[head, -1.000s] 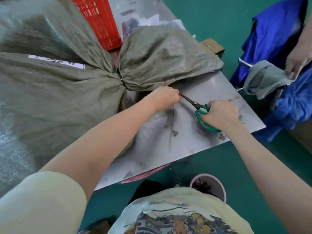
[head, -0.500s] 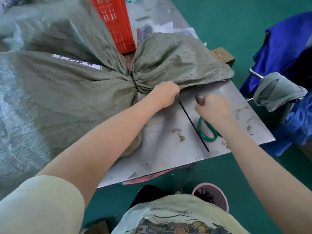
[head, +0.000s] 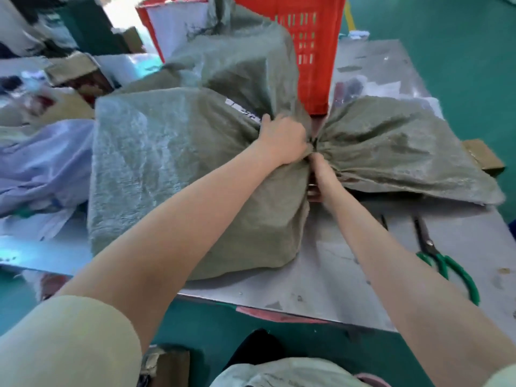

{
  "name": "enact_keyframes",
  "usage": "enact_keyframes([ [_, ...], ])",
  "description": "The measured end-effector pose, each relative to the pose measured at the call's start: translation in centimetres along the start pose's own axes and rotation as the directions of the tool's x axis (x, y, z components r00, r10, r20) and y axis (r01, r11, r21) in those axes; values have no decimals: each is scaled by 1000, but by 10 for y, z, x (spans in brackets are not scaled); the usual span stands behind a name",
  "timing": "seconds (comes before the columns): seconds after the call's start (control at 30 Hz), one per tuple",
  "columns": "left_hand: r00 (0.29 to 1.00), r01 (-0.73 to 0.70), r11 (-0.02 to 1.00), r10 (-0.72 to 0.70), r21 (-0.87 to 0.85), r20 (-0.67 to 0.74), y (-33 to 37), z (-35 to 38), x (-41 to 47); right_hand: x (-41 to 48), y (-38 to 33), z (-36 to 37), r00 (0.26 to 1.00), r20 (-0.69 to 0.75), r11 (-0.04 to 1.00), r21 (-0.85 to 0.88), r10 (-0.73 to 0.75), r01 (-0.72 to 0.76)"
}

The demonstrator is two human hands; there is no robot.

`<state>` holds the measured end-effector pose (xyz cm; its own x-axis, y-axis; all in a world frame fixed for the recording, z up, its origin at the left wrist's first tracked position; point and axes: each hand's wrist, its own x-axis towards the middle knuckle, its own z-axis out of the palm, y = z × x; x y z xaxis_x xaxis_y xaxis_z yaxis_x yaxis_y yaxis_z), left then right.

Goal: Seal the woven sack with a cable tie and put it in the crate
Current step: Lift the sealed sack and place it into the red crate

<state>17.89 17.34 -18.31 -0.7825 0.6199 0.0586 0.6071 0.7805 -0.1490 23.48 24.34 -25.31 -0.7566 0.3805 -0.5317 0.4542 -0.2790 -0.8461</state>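
Observation:
A big grey-green woven sack (head: 173, 169) lies on the metal table (head: 335, 275), its neck cinched tight with the loose mouth (head: 396, 152) fanned out to the right. My left hand (head: 282, 141) grips the sack's gathered fabric just left of the neck, from above. My right hand (head: 319, 177) holds the neck from below, fingers tucked under the fabric. The cable tie at the neck is hidden by my hands. The red crate (head: 307, 37) stands right behind the sack. A white label (head: 245, 110) shows on the sack near my left hand.
Green-handled scissors (head: 444, 258) lie on the table to the right of my right arm, with a thin black offcut (head: 384, 222) beside them. A cardboard box (head: 484, 157) sits at the table's right edge. Bagged goods and boxes (head: 42, 152) pile up on the left.
My right hand put the scissors down on the table and moved up to the sack's neck. My left hand shifted from under the neck to grip above it. The view swung right.

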Motion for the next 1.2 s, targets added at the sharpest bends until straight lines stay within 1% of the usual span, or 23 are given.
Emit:
enact_keyframes([
  [0.07,999,33,995,-30,-99,32,-9,-5,-1,6,-13,9,994,-24,982,156,-102,105],
  [0.13,996,68,974,-54,-215,73,-21,-12,1,7,-29,19,986,-48,960,222,-160,167],
  [0.2,994,86,954,-63,-288,90,-35,-20,3,-1,-46,32,982,-94,964,197,-162,178],
  [0.27,993,101,937,-75,-333,90,-50,-32,4,-7,-58,45,956,-225,960,161,-190,229],
  [0.33,993,115,920,-101,-376,57,-68,-48,3,-12,-72,61,920,-308,954,98,-240,282],
  [0.4,991,129,894,-134,-429,18,-86,-64,0,-20,-88,78,894,-340,947,33,-290,320],
  [0.5,975,152,846,-214,-511,-63,-115,-89,-5,-30,-117,107,857,-330,909,-13,-397,416],
  [0.6,937,206,769,-333,-605,-104,-153,-107,-13,-41,-143,144,818,-258,854,-70,-514,515],
  [0.73,869,244,677,-470,-694,-153,-196,-115,-28,-38,-170,185,774,-90,779,-120,-626,616],
  [0.83,830,259,592,-540,-763,-138,-229,-109,-39,-40,-182,207,727,100,714,-141,-679,686],
  [0.9,813,278,565,-570,-777,-124,-255,-102,-47,-44,-191,220,687,260,673,-153,-679,723],
  [0.93,808,279,549,-577,-788,-117,-269,-99,-52,-46,-196,227,669,337,657,-170,-662,735],
  [1.0,831,230,512,-546,-828,-107,-288,-92,-60,-48,-210,233,628,466,609,-214,-623,764],
  [1.03,844,206,504,-526,-839,-109,-294,-89,-63,-48,-218,234,608,514,586,-230,-605,777],
  [1.1,850,182,551,-505,-815,-151,-304,-82,-66,-45,-237,236,570,601,541,-256,-560,802],
  [1.17,845,161,603,-493,-781,-206,-309,-75,-66,-41,-251,237,560,633,507,-290,-534,812],
  [1.2,837,149,613,-496,-776,-230,-312,-72,-64,-37,-257,237,569,632,501,-310,-526,808],
])
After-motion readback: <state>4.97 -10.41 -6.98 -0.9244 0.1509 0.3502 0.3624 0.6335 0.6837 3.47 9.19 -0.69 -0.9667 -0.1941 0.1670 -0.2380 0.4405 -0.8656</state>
